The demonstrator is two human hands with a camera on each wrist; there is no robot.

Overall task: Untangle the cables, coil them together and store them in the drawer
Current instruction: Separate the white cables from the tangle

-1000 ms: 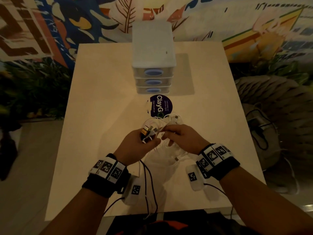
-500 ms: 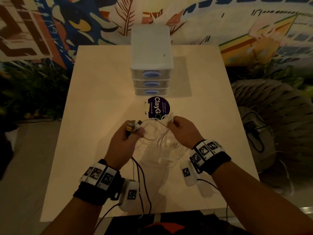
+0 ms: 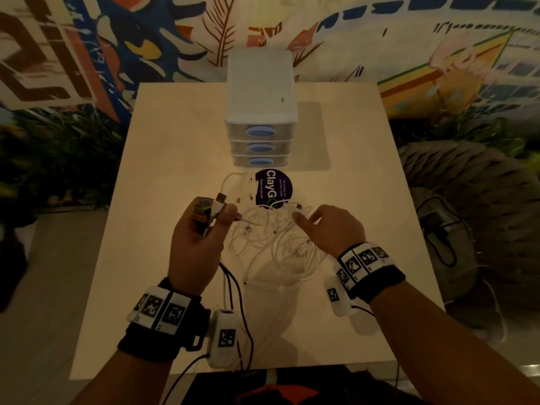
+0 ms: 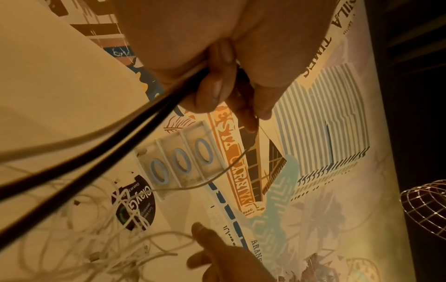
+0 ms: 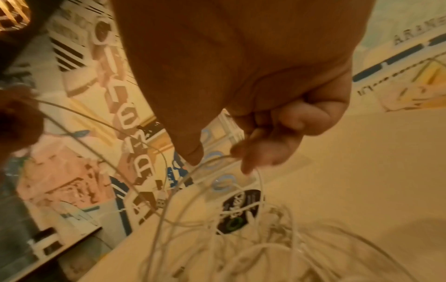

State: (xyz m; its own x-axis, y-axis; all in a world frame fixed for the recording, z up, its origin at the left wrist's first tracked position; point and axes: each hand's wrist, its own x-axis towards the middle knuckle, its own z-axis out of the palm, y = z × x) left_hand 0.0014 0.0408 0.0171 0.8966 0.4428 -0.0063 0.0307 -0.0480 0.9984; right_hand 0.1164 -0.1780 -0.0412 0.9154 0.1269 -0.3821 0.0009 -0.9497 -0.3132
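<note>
A tangle of white cables lies on the pale table between my hands, partly over a round purple sticker. My left hand is raised at the left of the tangle and grips a bunch of plug ends, one white cable trailing from it into the pile. In the left wrist view its fingers curl round the cables. My right hand pinches a white cable strand between thumb and fingers over the tangle. The white three-drawer unit stands behind, all drawers closed.
Two black wires hang from my left hand toward the table's near edge. A ribbed woven object and a grey bag sit on the floor to the right. A painted mural wall rises behind the table.
My hands have drawn apart. The left hand moved left and up with the plug ends, pulling a strand out; the tangle has spread out on the table.
</note>
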